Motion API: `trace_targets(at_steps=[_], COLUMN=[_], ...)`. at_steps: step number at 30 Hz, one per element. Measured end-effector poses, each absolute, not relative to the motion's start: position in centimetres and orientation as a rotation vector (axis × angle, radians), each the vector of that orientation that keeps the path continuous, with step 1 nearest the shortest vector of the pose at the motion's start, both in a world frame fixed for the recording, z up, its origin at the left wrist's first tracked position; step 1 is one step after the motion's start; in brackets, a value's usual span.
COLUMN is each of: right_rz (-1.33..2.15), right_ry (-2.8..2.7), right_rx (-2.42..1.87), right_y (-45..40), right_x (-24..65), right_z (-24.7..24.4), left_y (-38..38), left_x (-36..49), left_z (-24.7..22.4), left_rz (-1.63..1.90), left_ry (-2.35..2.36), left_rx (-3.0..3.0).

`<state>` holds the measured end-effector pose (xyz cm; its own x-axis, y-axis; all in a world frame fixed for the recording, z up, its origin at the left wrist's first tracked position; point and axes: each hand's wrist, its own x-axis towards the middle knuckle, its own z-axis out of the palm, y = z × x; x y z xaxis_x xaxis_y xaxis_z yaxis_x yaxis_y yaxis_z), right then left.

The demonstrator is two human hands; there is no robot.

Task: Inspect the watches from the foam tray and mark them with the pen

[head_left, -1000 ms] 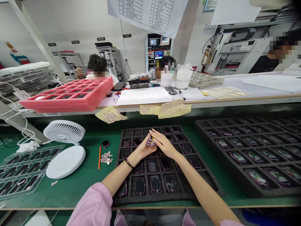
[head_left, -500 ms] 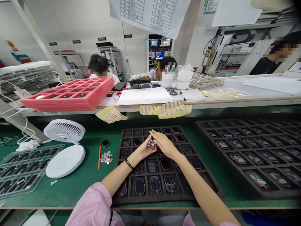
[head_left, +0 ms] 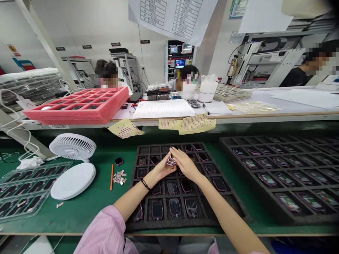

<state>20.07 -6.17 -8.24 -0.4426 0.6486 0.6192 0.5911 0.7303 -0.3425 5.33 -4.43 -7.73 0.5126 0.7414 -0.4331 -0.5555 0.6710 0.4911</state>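
Over the black foam tray [head_left: 164,224], my two hands meet around a small smartwatch body [head_left: 171,161] with a purplish rim, mostly covered by fingers. My left hand [head_left: 162,168] is closed around it from the left and below. From the right, my right hand [head_left: 186,163] lies over it with fingers together, pressing against its upper side. Dark-screened watch bodies [head_left: 174,207] sit in many of the tray's compartments beneath and around my hands; some compartments are hidden by my arms.
A second black foam tray [head_left: 267,208] of watch bodies stands right. Left are a white fan [head_left: 74,181], an orange stick [head_left: 111,177], small loose strips [head_left: 120,177], a lone watch body [head_left: 119,161] and clear plastic trays [head_left: 34,213]. A shelf edge [head_left: 148,121] with a pink foam tray [head_left: 100,116] spans behind.
Both hands keep the watch body between them in nearly the same spot. The view has shifted very slightly, and a co-worker's head at the back left has moved a little left.
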Motion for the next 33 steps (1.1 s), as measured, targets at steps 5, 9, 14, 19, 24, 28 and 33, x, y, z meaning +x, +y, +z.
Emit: trace_targets(at_steps=[5,9,14,19,24,28,33], right_rz=[0.025,-0.103,-0.272,-0.372,-0.377,-0.327,-0.243], right_ry=[-2.151,-2.197,-2.167,-2.147,-2.105,-2.06,-2.056], right_rx=[-1.009,-1.102,-1.208,-1.201,-1.187,-1.149,-1.149], right_y=[-6.4,-7.0,-7.2,-7.1,-6.8,-6.4,-6.1], right_x=[19.4,18.4,17.5,17.3,17.7,18.5,19.0], right_z=[-8.7,-8.5,-9.0,-9.5,-9.4,-9.3,-8.9], left_y=[-4.4,-4.2,-4.0,-4.2,-4.3,-4.6,-4.2], left_x=[5.3,5.4,5.5,5.3,5.4,5.7,6.6], left_z=[-7.9,-8.0,-7.7,-7.4,-7.2,-6.9,-6.3], left_rz=[0.801,0.844,0.836,0.661,0.709,0.705,0.742], left_ry=[0.681,0.685,0.675,0.68,0.687,0.69,0.768], left_rx=[0.331,0.327,0.322,0.381,0.387,0.431,0.583])
